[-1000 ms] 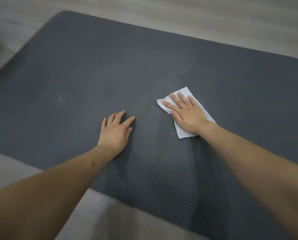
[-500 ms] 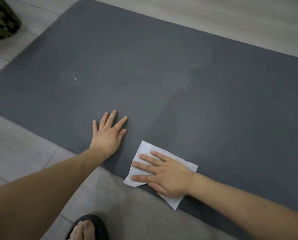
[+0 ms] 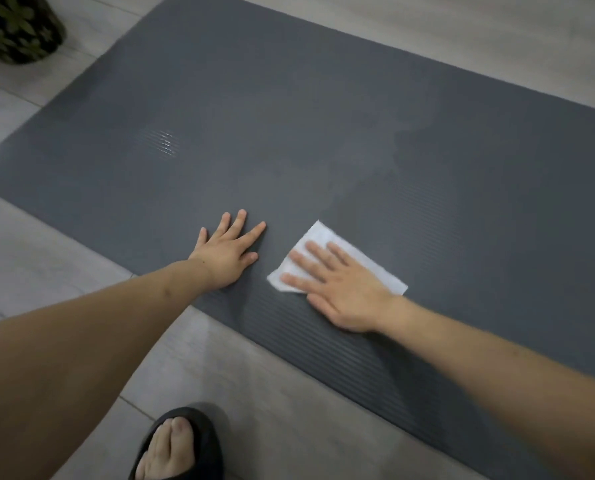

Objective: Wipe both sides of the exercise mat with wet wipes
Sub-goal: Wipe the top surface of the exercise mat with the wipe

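The exercise mat (image 3: 323,116) is lying flat on the tiled floor (image 3: 29,258). The right hand (image 3: 337,289), fingers straight, is pressing a wet wipe (image 3: 361,261) near its front edge; the left hand (image 3: 226,251) is bracing flat beside it. Risk: the wipe bunching on those ribs and skipping patches.

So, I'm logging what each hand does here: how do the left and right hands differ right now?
The right hand presses a white wet wipe onto the mat; the left hand rests on bare mat. The left hand's fingers point up and away, the right hand's toward the left. Both lie flat, fingers straight, near the mat's near edge.
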Available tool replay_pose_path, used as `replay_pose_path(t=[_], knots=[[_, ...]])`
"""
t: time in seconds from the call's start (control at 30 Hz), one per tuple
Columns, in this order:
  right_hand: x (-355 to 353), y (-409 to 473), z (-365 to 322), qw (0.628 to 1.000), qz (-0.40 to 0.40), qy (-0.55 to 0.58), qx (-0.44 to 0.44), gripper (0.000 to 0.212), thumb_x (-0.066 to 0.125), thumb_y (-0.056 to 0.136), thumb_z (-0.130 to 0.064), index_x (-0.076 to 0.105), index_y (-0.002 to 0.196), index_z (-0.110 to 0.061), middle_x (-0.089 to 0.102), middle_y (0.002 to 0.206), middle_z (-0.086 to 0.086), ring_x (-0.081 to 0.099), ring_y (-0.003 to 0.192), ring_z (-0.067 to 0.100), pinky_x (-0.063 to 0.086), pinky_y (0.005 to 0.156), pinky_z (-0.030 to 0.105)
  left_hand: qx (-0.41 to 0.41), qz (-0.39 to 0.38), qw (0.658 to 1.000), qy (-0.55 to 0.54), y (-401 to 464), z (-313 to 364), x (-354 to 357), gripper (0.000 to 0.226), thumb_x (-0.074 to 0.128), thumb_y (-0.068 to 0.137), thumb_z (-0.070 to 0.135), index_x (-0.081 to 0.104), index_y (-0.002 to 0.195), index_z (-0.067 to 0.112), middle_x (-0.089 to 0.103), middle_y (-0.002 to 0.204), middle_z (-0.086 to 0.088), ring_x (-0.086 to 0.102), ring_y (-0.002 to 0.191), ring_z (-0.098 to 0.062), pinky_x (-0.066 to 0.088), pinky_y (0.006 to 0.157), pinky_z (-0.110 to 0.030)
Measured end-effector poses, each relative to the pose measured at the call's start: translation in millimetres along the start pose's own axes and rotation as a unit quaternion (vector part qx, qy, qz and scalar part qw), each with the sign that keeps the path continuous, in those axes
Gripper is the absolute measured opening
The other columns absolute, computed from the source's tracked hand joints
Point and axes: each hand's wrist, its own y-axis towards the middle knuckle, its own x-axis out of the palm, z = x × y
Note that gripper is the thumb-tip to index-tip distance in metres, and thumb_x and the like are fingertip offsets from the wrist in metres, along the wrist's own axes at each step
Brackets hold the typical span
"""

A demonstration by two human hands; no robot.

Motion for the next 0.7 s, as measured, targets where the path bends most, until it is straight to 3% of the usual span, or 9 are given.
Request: replay_pose_path(t=[0.1,0.2,0.37,0.7], knots=[[9.1,-26.4,-53.6,0.993,-0.027,0.014,-0.117,0.053,0.025,0.110,-0.042,0.019,0.162,-0.043,0.004,0.174,-0.005,-0.008,0.160,0.023,-0.002,0.129,0.049,-0.002,0.007,1.000,-0.004,-0.2,0.1,1.9,0.060,0.030,0.109,0.046,-0.005,0.157,0.052,-0.019,0.168,0.008,-0.018,0.155,-0.022,0.000,0.124,-0.060],[7.3,-21.2,-37.9,0.988,-0.039,0.023,-0.145,0.053,0.029,0.110,-0.038,0.021,0.162,-0.042,0.004,0.173,-0.009,-0.006,0.160,0.015,0.003,0.129,0.046,-0.004,0.043,0.999,-0.011,-0.6,-1.0,4.0,0.056,0.029,0.109,0.041,0.003,0.157,0.053,-0.013,0.170,0.009,-0.013,0.156,-0.022,0.003,0.124,-0.059],[-11.0,5.0,35.2,0.999,-0.025,0.015,-0.015,0.053,0.018,0.111,-0.041,0.013,0.163,-0.044,-0.005,0.173,-0.010,-0.014,0.158,0.012,-0.002,0.128,0.044,-0.019,0.117,0.992,-0.040,2.1,9.5,4.5,0.050,0.030,0.109,0.041,0.021,0.158,0.044,0.006,0.170,0.003,-0.002,0.157,-0.023,0.004,0.126,-0.052],[-23.4,32.2,95.5,0.997,0.016,0.004,0.072,0.053,0.014,0.111,-0.041,0.012,0.164,-0.042,-0.004,0.173,-0.006,-0.011,0.159,0.014,-0.005,0.128,0.041,0.041,0.184,0.981,-0.052,73.3,40.0,-25.8,0.051,0.030,0.109,0.034,0.022,0.160,0.036,-0.001,0.171,0.005,-0.007,0.157,-0.020,0.001,0.126,-0.051]])
